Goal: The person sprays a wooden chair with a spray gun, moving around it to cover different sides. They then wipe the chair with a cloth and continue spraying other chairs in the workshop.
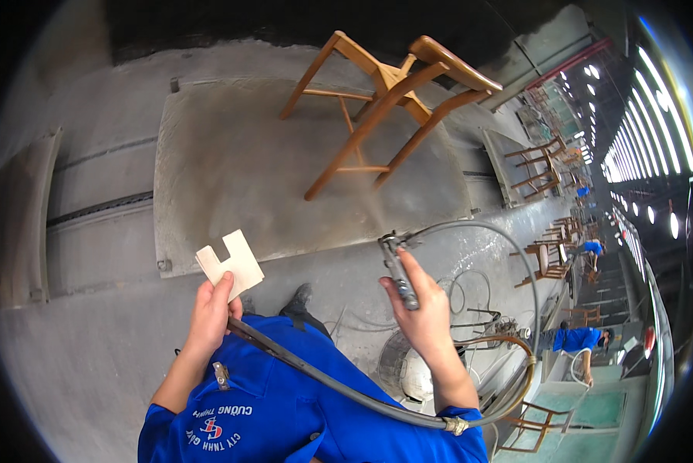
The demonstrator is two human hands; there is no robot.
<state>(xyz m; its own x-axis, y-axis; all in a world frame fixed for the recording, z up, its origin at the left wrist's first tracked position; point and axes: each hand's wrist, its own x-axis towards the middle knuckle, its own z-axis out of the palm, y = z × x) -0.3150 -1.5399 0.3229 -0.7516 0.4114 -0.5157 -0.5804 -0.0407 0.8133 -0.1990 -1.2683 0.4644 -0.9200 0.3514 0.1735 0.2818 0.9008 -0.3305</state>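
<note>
My right hand (424, 305) is wrapped round a metal spray gun (399, 274), its nozzle pointing toward the chair. A faint mist shows just beyond the nozzle. In my left hand (211, 309) is a flat cream-coloured card with a square notch (233, 265), pinched under the thumb. A dark hose (323, 378) runs from beside that hand across my front; whether the fingers also grip it I cannot tell. Past both hands, a brown wooden chair frame (362, 147) stands on a wide grey board (231, 170). Neither hand touches the chair.
A thinner hose (508, 239) loops from the spray gun to the right. Beside my right forearm stands a rounded pot (416, 374) with fittings. More wooden chairs (539, 174) stand in rows at the right. A co-worker in blue (578, 339) is there too. A dark track (103, 210) crosses the floor.
</note>
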